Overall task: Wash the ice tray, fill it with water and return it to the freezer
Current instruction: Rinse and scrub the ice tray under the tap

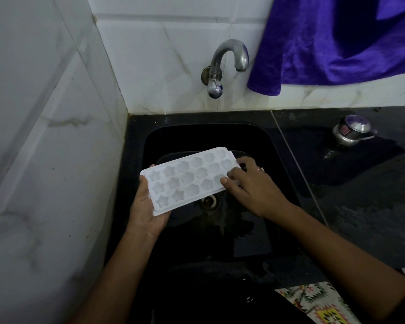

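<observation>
Two hands hold the ice tray (187, 178) above the black sink (278, 160), a little in front of the tap (229, 57), from which I see no water coming. The left hand (147, 211) cups the left short end from below, with the thumb bent over the edge. The right hand (250, 185) lies on the right end, its fingers bent over the corner cells and gripping the rim. For a good wash, I think it is better to bring the tray under the spout, tilt it so that dirty water runs toward the drain (208, 201), and rub each cell with a fingertip. The tray is white plastic, held nearly flat, with three rows of small cells shaped as stars and flowers, which look empty.
</observation>
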`<state>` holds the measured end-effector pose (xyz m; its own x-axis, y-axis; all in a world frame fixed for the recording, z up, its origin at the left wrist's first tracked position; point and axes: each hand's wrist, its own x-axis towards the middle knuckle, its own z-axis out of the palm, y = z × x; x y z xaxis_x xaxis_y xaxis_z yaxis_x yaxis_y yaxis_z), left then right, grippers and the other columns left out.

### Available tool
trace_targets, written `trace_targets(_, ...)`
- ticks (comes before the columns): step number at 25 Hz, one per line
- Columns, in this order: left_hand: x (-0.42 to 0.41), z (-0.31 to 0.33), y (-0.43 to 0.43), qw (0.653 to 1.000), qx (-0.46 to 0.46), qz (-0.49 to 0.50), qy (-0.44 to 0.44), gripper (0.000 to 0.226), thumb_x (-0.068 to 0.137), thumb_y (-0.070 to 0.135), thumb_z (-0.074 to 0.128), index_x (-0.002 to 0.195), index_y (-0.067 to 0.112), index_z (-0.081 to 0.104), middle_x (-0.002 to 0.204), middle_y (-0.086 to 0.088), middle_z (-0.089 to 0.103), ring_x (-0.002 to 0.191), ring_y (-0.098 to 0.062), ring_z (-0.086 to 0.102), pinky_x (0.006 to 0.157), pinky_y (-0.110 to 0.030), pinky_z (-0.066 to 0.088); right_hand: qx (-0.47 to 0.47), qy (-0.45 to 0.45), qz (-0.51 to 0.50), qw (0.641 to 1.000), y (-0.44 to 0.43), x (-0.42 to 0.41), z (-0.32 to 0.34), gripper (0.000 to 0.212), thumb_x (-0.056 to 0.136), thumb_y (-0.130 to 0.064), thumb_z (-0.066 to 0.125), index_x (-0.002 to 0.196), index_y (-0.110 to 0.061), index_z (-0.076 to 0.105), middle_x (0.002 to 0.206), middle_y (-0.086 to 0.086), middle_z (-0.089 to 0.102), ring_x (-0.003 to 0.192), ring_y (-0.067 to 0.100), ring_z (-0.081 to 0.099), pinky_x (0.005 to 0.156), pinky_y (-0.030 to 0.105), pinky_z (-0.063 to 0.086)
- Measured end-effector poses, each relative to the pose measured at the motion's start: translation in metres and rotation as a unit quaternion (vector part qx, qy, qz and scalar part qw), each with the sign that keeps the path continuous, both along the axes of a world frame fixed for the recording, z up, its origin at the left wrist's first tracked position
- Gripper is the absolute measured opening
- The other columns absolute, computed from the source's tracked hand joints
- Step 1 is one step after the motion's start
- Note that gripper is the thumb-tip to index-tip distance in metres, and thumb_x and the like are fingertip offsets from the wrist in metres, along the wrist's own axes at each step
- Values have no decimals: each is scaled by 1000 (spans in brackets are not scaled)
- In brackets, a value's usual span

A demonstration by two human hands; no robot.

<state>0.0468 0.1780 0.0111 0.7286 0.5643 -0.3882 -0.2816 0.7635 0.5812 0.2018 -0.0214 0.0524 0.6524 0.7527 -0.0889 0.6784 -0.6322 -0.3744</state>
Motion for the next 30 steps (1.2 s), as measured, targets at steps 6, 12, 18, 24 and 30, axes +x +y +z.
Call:
trace_targets(6,0,2,5,1000,-15,13,4,47,109,47,38,109,26,80,130,-11,72,114,-28,73,93,-49,60,18,120,-32,992,-7,2,-2,51,101,-68,37,138,-40,56,164,4,22,141,26,45,109,43,40)
trace_targets(12,1,3,3,1000,-7,7,2,50,109,47,38,101,27,83,129,-11,73,113,-29,73,93,-48,60,-66,-112,12,991,-7,-2,-4,64,98,-74,25,140,-34,53,160,12,32,131,37,52,106,54,44)
trace_targets(18,0,3,2,1000,-13,10,8,51,109,47,38,101,27,84,128,-10,74,113,-28,73,95,-48,60,12,96,-31,995,-6,0,-3,52,101,-65,41,142,-35,51,165,5,21,140,34,44,111,54,44)
trace_targets(24,0,3,1,1000,-14,2,12,53,109,47,38,97,28,85,125,-11,75,110,-28,75,93,-49,60,-26,-74,-2,997,-9,3,-4,58,99,-71,29,136,-35,54,156,9,35,129,33,54,107,55,43)
trace_targets(30,-1,-1,6,1000,-22,12,4,43,109,48,40,118,25,74,132,-12,71,114,-30,73,90,-49,62,27,-52,16,998,-6,-6,-3,61,97,-71,34,136,-29,55,159,10,33,140,32,42,112,53,40)
